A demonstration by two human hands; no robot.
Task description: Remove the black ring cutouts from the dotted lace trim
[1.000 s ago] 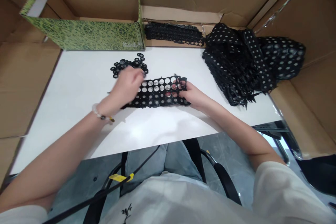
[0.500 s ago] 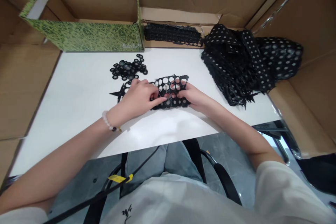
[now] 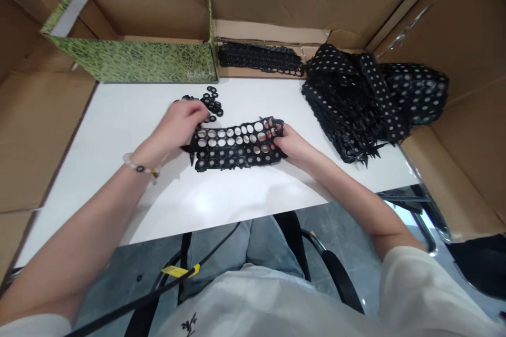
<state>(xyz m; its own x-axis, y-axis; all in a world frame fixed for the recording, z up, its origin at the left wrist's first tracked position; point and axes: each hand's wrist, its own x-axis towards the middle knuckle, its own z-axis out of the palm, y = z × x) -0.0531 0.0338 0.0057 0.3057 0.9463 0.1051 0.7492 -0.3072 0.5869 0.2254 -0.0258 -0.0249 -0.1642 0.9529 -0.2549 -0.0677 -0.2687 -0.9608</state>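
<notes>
A long black strip punched with rows of round holes [image 3: 237, 145] lies across the white tabletop [image 3: 98, 179], with small black rings set in some holes along its lower edge. My right hand [image 3: 288, 143] is shut on the strip's right end, fingers through its holes. My left hand [image 3: 177, 125] is over a loose pile of small black rings [image 3: 209, 100], its fingertips at the pile. The hand hides part of the pile, and I cannot tell if it holds a ring.
Behind the table stands a green patterned box [image 3: 134, 61]. A black band of rings [image 3: 261, 59] lies on cardboard at the back. A large heap of black dotted strips [image 3: 348, 102] sits at the right. Cardboard sheets surround the table.
My left hand has moved left off the strip, back to the ring pile. The strip now lies flatter and shows more of its length. My right hand stays at its end.
</notes>
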